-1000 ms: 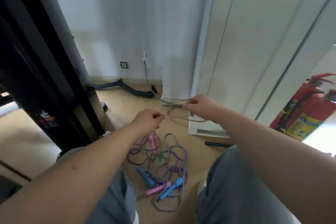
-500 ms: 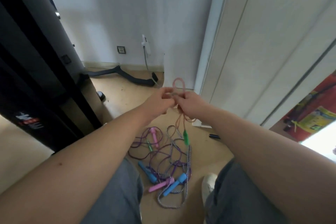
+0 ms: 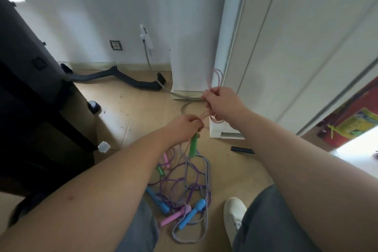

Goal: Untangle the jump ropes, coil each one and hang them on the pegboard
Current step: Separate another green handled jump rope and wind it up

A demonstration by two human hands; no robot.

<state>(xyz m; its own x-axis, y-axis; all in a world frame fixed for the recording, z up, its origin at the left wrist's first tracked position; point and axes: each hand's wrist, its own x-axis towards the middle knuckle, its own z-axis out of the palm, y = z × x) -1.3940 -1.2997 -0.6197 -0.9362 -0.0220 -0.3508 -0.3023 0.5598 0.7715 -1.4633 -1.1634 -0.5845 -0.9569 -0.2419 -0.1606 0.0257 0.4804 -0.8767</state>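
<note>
While our right hand (image 3: 222, 105) is gripping loops of the pink rope (image 3: 214, 79) at frame centre, our left hand (image 3: 184, 129) is pinching it above the green handle (image 3: 193, 146).

The pink rope (image 3: 215, 80) looked like thin, smooth plastic cord with a slight gloss. The green handle (image 3: 193, 146) was matt and smooth, as were the blue handles (image 3: 192, 214). The striped rope (image 3: 208, 178) was braided cloth, rough in weave. The floor (image 3: 133, 108) was smooth, pale wood-look board; the trousers (image 3: 266, 227) were grey cloth.
</note>
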